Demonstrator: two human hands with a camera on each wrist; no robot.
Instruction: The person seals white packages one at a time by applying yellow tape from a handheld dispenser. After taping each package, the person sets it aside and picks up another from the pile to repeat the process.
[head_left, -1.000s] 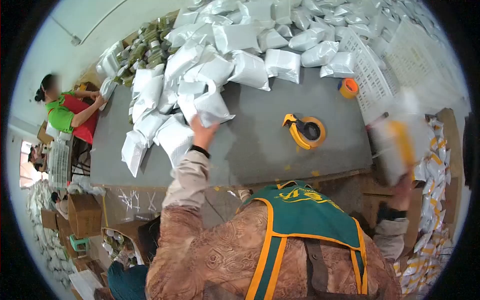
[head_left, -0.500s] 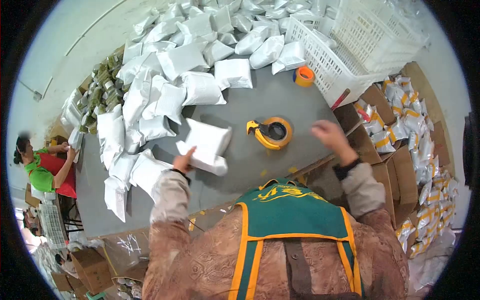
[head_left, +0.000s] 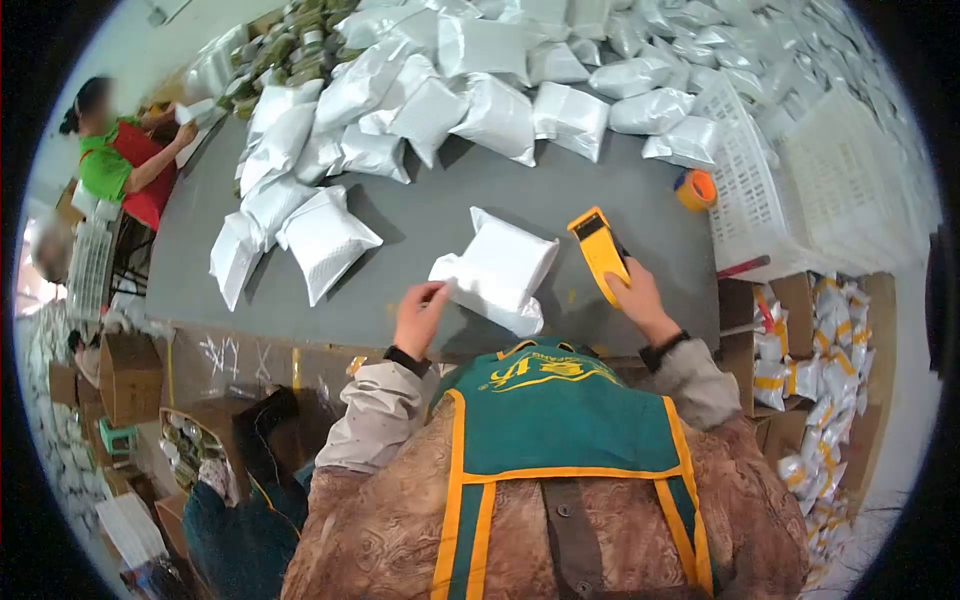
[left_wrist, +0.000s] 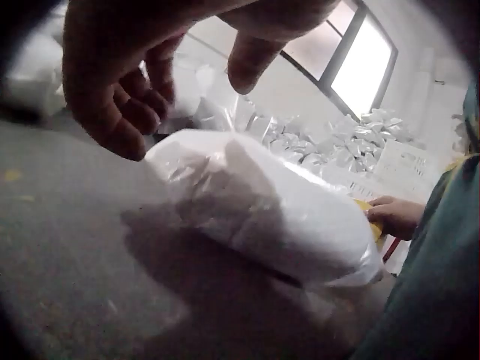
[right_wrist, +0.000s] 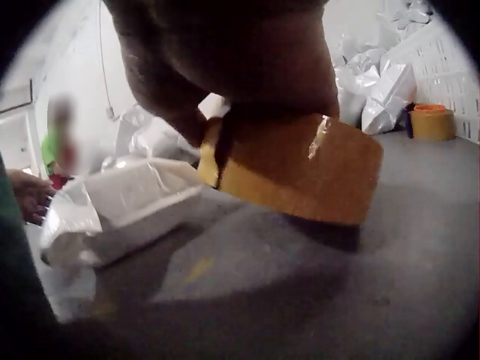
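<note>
A white plastic mailer parcel (head_left: 500,262) lies on the grey table right in front of me. At its left end is my left hand (head_left: 420,318), fingers loosely bent and fingertips right at the parcel's corner. In the left wrist view the thumb of the left hand (left_wrist: 195,60) stands apart from the fingers, above the parcel (left_wrist: 262,202). My right hand (head_left: 640,300) grips a yellow tape dispenser (head_left: 598,248), tilted up on edge to the parcel's right. The right wrist view shows the roll of tape (right_wrist: 300,165) on it, just beneath the hand.
White parcels (head_left: 490,115) are heaped along the back and left of the table (head_left: 420,220). An orange tape roll (head_left: 695,189) sits beside a white plastic crate (head_left: 740,170) at right. Taped parcels (head_left: 830,350) fill the lower right. Another person (head_left: 135,165) works at far left.
My left hand has brought a parcel from the pile to the table's front. The right hand, earlier out right with a blurred taped parcel, came back without it and picked up the tape dispenser.
</note>
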